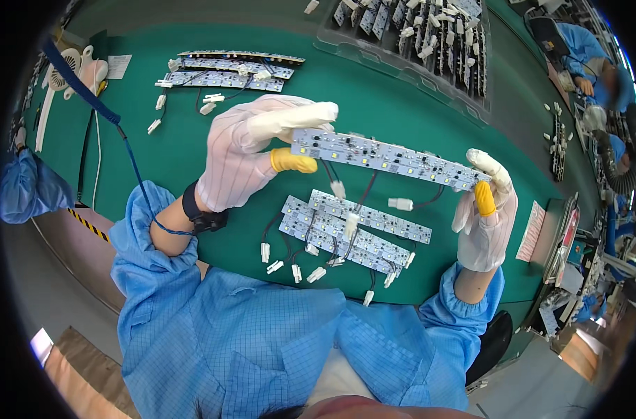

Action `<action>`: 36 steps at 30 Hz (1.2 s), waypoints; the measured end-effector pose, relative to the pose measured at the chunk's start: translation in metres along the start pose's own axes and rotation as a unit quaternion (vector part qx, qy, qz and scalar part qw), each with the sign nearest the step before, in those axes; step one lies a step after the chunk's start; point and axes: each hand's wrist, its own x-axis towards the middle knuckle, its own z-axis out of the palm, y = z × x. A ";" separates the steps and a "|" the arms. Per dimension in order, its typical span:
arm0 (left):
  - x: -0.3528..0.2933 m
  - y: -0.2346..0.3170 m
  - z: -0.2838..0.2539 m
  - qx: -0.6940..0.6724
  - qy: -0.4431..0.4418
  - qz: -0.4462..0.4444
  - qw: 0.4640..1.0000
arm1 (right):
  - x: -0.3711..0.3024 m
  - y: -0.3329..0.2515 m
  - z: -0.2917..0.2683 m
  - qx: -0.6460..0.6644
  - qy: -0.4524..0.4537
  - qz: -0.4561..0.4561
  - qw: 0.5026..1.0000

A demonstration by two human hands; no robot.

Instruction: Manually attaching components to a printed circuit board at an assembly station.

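Hands (238, 150) pinch circuit board (388, 157) by opposite ends.

Green tabletop (374, 94) under two groups of circuit-board strips (370, 216).

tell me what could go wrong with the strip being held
The circuit strip might flex, as the left hand and right hand hold only its ends. Its dangling connectors could snag on the boards lying below. The blue cord crossing the left forearm might catch if that arm swings.
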 end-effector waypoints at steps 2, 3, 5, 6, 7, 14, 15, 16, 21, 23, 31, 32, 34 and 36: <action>0.000 0.000 0.003 -0.020 0.028 0.025 0.999 | -0.002 -0.001 0.001 0.010 0.003 -0.005 1.000; 0.000 0.002 0.002 -0.046 0.026 0.001 0.999 | -0.003 -0.005 0.003 0.012 0.009 0.001 1.000; -0.002 0.001 -0.001 -0.084 0.008 -0.042 0.996 | -0.003 -0.003 -0.001 0.039 -0.026 -0.034 0.998; -0.003 0.000 -0.001 -0.091 0.003 -0.039 0.995 | -0.003 -0.003 -0.002 0.036 -0.018 -0.033 0.999; -0.004 -0.001 0.001 -0.115 0.015 -0.054 0.992 | -0.004 -0.004 0.000 0.044 -0.023 -0.024 0.998; -0.002 -0.009 0.006 -0.052 0.048 -0.022 0.997 | -0.008 -0.009 0.000 0.031 -0.015 -0.005 0.999; -0.002 -0.009 0.007 -0.044 0.051 -0.033 0.997 | -0.008 -0.010 0.000 0.036 -0.038 -0.009 0.999; 0.001 -0.008 0.006 0.000 0.044 -0.050 0.998 | -0.008 -0.010 -0.002 0.041 -0.062 -0.014 0.997; 0.011 -0.002 0.002 0.137 -0.009 -0.107 0.985 | -0.005 -0.006 -0.008 0.095 -0.118 -0.049 0.987; 0.011 -0.003 0.004 0.137 -0.017 -0.111 0.984 | -0.007 -0.010 -0.009 0.077 -0.106 -0.039 0.991; -0.003 -0.007 0.002 0.003 0.053 -0.066 0.996 | -0.001 0.000 -0.005 0.041 -0.062 -0.029 0.997; -0.004 -0.004 0.003 -0.033 0.052 -0.061 0.996 | -0.001 0.000 -0.005 0.047 -0.074 -0.029 0.996; -0.005 0.000 0.010 -0.182 0.059 -0.084 0.978 | 0.000 -0.002 -0.004 0.023 -0.047 0.001 0.999; -0.002 0.000 0.012 -0.184 0.040 -0.081 0.979 | 0.003 0.001 -0.003 -0.011 -0.019 0.011 1.000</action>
